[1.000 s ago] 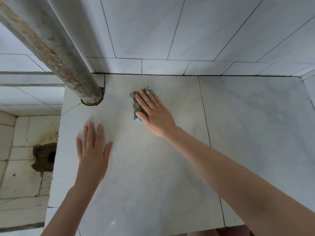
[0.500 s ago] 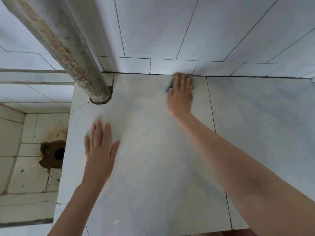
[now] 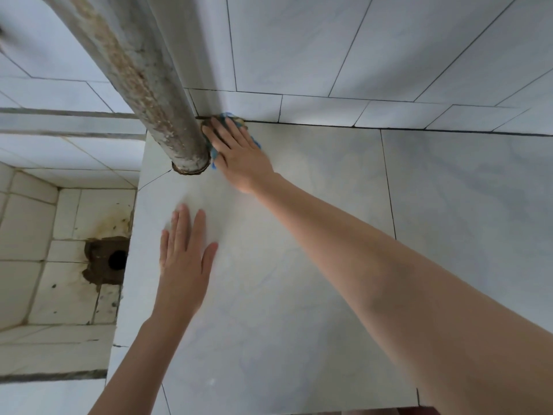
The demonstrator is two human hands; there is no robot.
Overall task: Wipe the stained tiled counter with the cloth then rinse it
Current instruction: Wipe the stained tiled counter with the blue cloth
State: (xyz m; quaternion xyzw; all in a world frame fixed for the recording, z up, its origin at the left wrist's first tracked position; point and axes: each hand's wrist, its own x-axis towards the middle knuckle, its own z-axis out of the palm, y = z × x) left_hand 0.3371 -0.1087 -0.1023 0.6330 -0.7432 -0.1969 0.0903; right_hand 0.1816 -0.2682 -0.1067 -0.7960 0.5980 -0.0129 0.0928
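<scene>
Pressing the cloth (image 3: pixel 236 118) under straight fingers (image 3: pixel 227 131), right hand (image 3: pixel 239 154) seems against the pipe (image 3: pixel 143 85); left hand (image 3: pixel 185 262) lies flat.

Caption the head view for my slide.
Right hand presses a blue cloth beside the rusty metal pipe; left hand flat on pale tiled counter.

1 head cam, close above counter (image 3: pixel 269 324)

Right hand (image 3: pixel 236 151) is flat on the blue cloth (image 3: pixel 232 117), pressing it into the back corner of the tabletop (image 3: pixel 299 265), right up against the rusty pipe (image 3: pixel 140 82) and the tiled wall (image 3: pixel 329 49). Left hand (image 3: pixel 185 259) lies flat on the tabletop, fingers straight. There's a grimy drain hole (image 3: pixel 116 260) in the floor off to the left.
</scene>
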